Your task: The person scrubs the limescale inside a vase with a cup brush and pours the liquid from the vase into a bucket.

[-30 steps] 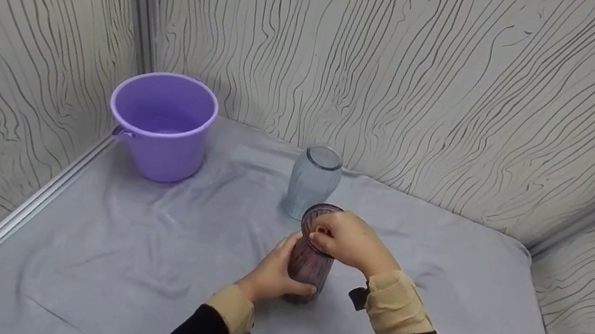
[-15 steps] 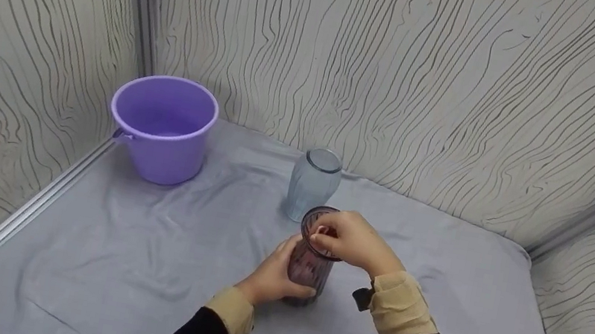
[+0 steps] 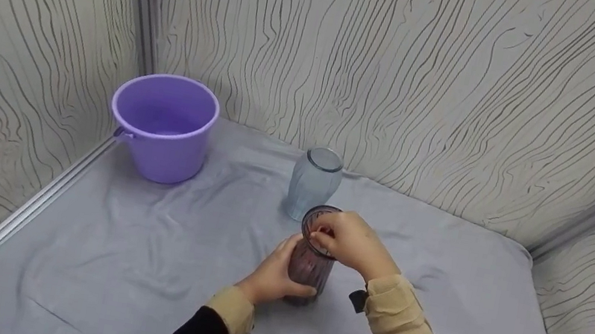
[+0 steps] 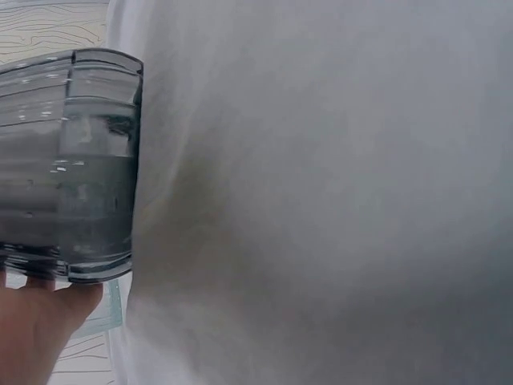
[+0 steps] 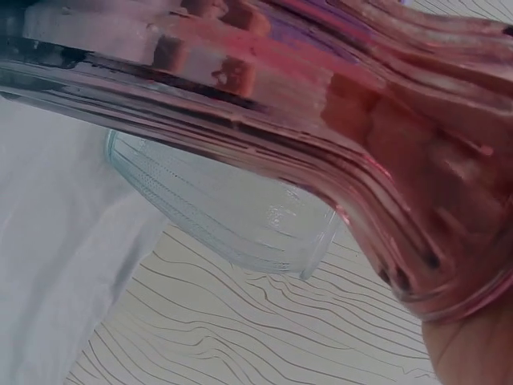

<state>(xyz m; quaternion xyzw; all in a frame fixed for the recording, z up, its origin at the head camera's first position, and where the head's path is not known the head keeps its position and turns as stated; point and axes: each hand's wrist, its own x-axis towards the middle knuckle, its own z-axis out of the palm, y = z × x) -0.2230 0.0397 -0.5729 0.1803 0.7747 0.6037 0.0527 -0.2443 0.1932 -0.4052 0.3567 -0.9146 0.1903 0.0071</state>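
Note:
A ribbed purple glass vase with a flared rim stands tilted on the cloth. My left hand grips its lower body from the left, thumb across the near side; the left wrist view shows the thick glass base. My right hand is at the vase's mouth, its fingers bent down inside and the thumb at the rim. In the right wrist view the pinkish vase neck covers most of that hand. A reddish patch shows by the fingertips; whether they hold something is unclear.
Just behind the purple vase stands a pale blue ribbed glass vase. A purple bucket sits at the back left corner. Grey cloth covers the table, and wood-patterned panels enclose its back and sides.
Both hands keep their places on the purple vase. The right hand shifts only very slightly at the mouth. The bucket and blue vase stay put.

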